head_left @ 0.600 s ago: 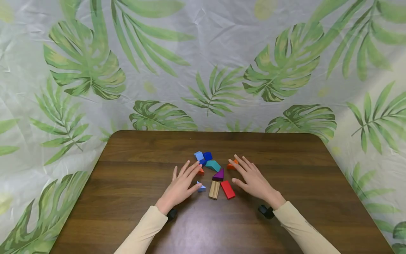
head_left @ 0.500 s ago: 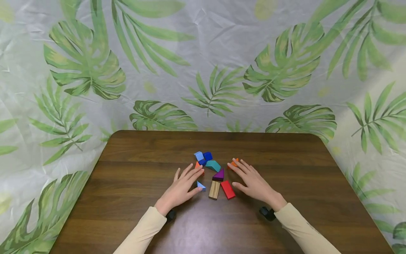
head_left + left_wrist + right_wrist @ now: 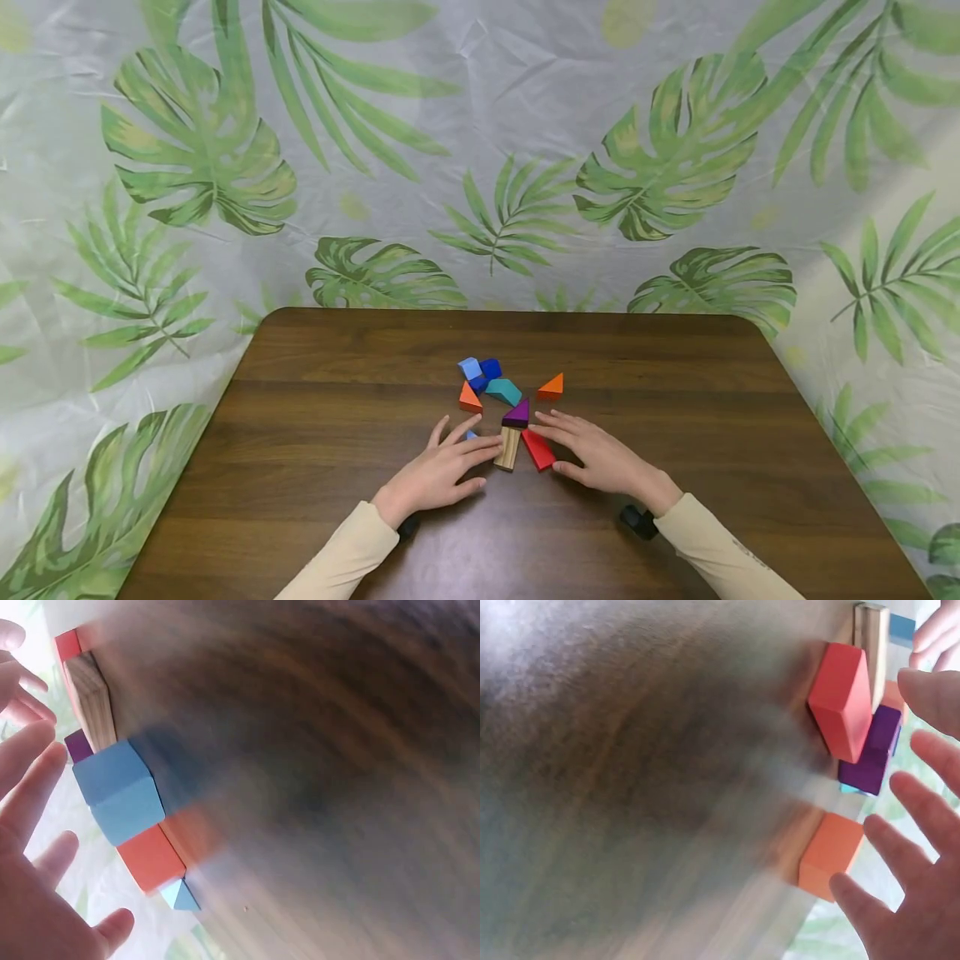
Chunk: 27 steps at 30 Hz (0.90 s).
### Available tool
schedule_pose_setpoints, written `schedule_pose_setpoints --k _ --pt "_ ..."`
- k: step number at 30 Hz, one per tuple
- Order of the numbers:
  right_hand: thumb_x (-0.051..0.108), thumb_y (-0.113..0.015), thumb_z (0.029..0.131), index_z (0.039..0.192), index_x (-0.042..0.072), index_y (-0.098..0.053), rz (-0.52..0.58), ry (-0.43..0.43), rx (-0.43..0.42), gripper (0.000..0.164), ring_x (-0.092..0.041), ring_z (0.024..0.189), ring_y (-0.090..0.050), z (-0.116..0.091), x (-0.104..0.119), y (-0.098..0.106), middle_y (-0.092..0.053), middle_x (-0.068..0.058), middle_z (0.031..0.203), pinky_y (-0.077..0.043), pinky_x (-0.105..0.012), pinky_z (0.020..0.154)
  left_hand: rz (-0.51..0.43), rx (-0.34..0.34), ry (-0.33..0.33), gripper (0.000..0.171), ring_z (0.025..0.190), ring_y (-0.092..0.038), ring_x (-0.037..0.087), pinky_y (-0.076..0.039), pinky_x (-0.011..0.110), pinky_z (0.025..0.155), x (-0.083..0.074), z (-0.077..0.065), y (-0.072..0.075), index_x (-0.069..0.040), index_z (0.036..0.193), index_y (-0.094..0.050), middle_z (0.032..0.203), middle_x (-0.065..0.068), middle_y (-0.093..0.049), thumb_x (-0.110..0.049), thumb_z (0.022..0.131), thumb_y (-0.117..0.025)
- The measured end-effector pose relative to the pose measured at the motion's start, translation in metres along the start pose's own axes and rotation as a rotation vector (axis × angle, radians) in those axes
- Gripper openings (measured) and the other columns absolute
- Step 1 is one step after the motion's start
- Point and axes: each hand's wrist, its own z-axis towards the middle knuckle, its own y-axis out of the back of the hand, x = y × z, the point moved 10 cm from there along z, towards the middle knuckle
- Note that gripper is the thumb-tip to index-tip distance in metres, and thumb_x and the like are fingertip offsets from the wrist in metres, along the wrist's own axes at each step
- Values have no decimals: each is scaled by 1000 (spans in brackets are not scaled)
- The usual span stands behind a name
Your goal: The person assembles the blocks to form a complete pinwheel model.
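Note:
Both hands hover spread over colored toy blocks with nothing in their grasp. My left hand (image 3: pixel 438 473) reaches from the left, its fingertips overlapping the natural wood block (image 3: pixel 508 450) in the head view. Under those fingers a light blue triangular block (image 3: pixel 124 787) is mostly hidden from the head camera, but shows whole in the left wrist view. On the other side, my right hand (image 3: pixel 603 457) has its fingertips by the top of the red rectangular block (image 3: pixel 538 450). A purple triangular block (image 3: pixel 517 412) lies just beyond both hands.
Farther back lie a teal block (image 3: pixel 504 391), a light blue block (image 3: pixel 470 369), dark blue blocks (image 3: pixel 491 369) and a red-orange triangular block (image 3: pixel 469 398). An orange triangular block (image 3: pixel 551 387) sits apart at right. A leaf-print cloth (image 3: pixel 495 125) hangs behind the brown table (image 3: pixel 300 417).
Both hands have drawn back toward the person and inward, closer together. The two orange triangular blocks are now uncovered. The blocks themselves stay in place.

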Motion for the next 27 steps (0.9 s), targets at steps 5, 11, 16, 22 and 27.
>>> schedule_pose_setpoints --k 5,11,16,22,27 --pt "22 -66 91 142 9 -48 -11 -4 32 55 -35 136 -32 0 -1 -9 -39 -11 148 -29 -55 103 24 22 11 47 143 -12 28 -10 67 104 0 1 -7 -18 141 -51 148 -4 -40 -34 97 -56" --pt "18 -65 92 138 7 -52 -19 -11 37 50 -36 135 -33 1 -5 -14 -41 -12 147 -31 -56 102 24 44 23 45 144 -11 26 -10 66 104 0 0 -12 -20 140 -52 147 -6 -41 -35 97 -55" --pt "17 -65 92 139 8 -52 -41 -23 21 50 -35 135 -34 6 -9 -15 -40 -11 147 -33 -54 102 12 33 15 44 143 -14 27 -10 66 104 -4 -1 -12 -21 139 -54 146 -5 -43 -34 97 -56" --pt "19 -64 93 139 10 -51 -32 -52 2 49 -35 133 -36 12 -12 -14 -41 -11 147 -35 -54 100 11 12 -19 41 142 -17 28 -12 67 103 -12 -2 -12 -20 134 -58 143 -5 -46 -33 95 -58" --pt "20 -64 93 139 10 -52 -38 -58 -21 50 -34 132 -38 17 -13 -12 -42 -11 146 -35 -53 100 24 7 -29 40 142 -18 27 -14 66 103 -16 -2 -14 -21 133 -59 142 -6 -47 -34 96 -58"
